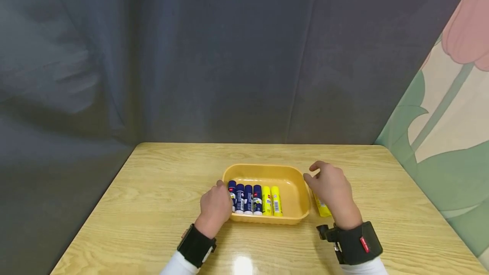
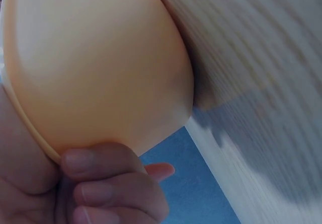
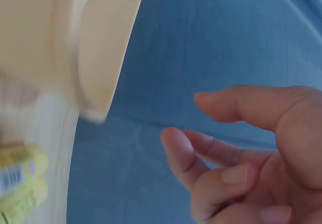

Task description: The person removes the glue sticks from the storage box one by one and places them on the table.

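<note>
A yellow plastic tray [image 1: 298, 200] stands on the table with a row of glue sticks in it. Several are dark blue with white ends [image 1: 248, 198], and two are bright yellow [image 1: 276, 200]. My left hand [image 1: 216, 203] grips the tray's left rim; in the left wrist view, its thumb lies over the edge and its curled fingers [image 2: 108, 189] press the outer wall. By the tray's right end my right hand [image 1: 331, 188] hovers with thumb and forefinger apart, nothing between them. Below it, partly hidden, lie yellow glue sticks [image 1: 322, 208]; the right wrist view shows two, side by side.
A wooden table [image 1: 164, 190] carries the tray. Dark cloth [image 1: 229, 54] hangs behind the table and along its left side. At the right is a flower-patterned surface [image 1: 439, 139]. Black bands [image 1: 359, 243] are strapped round both wrists, over white sleeves.
</note>
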A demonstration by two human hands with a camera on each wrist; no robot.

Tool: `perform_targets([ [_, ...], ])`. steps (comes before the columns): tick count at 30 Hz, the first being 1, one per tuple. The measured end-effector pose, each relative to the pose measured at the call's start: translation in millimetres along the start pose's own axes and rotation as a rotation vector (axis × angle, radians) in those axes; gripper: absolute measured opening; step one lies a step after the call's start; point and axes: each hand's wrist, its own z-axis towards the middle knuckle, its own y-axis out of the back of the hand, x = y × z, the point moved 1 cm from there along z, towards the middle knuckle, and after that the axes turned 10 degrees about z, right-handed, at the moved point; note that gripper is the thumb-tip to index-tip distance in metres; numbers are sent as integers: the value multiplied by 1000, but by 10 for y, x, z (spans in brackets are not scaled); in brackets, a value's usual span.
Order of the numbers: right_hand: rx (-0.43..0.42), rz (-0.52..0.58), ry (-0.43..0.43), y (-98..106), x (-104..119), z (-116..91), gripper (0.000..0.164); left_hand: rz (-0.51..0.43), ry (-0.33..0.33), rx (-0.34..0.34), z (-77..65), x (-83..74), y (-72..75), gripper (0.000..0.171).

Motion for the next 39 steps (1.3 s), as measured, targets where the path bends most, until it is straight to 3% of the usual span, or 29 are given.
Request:
perform_targets([
  [8,71,-86,7,-274,207,-56,46,-7,15,21,25,1,14,24],
  [17,181,-124,-68,-530,285,-75,59,-13,5,12,21,-5,11,25],
  [28,183,-167,-58,-645,232,-82,55,-30,1,16,-1,-3,-5,23],
  [32,218,-209,-31,-694,232,-52,52,-28,4,1,3,-2,-10,21],
  [39,263,-268,-57,-784,207,-6,45,-28,2,3,33,2,-11,20],
])
